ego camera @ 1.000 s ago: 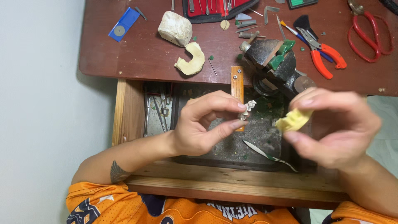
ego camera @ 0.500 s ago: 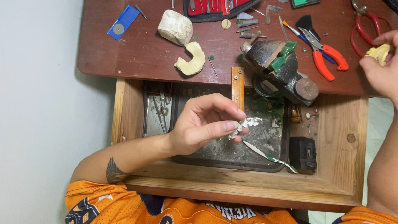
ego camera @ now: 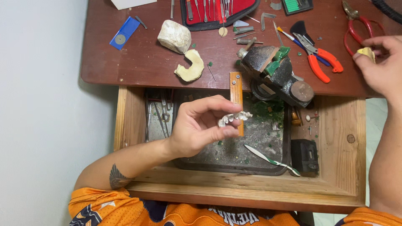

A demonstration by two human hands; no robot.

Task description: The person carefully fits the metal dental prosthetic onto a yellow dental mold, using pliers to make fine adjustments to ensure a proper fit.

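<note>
My left hand point(ego camera: 201, 127) pinches a small silvery row of dental teeth point(ego camera: 234, 117) between thumb and fingers, held over the dark tray point(ego camera: 234, 161) in the open wooden drawer. My right hand point(ego camera: 383, 69) is far out at the right edge of the bench, fingertips closed on a small yellowish plaster piece point(ego camera: 367, 52), close to the red-handled shears point(ego camera: 356, 31).
A dark bench vise point(ego camera: 278, 75) with green wax sits centre-right. A horseshoe plaster cast point(ego camera: 190, 65), a plaster block point(ego camera: 174, 36), orange-handled pliers point(ego camera: 320, 58), a red tool roll point(ego camera: 217, 10) and a blue card point(ego camera: 124, 32) lie on the brown bench. A striped-handle blade point(ego camera: 270, 160) rests in the tray.
My right hand has carried the yellowish piece away from the left hand, up and out to the bench's right edge. My left hand stayed over the tray with the teeth.
</note>
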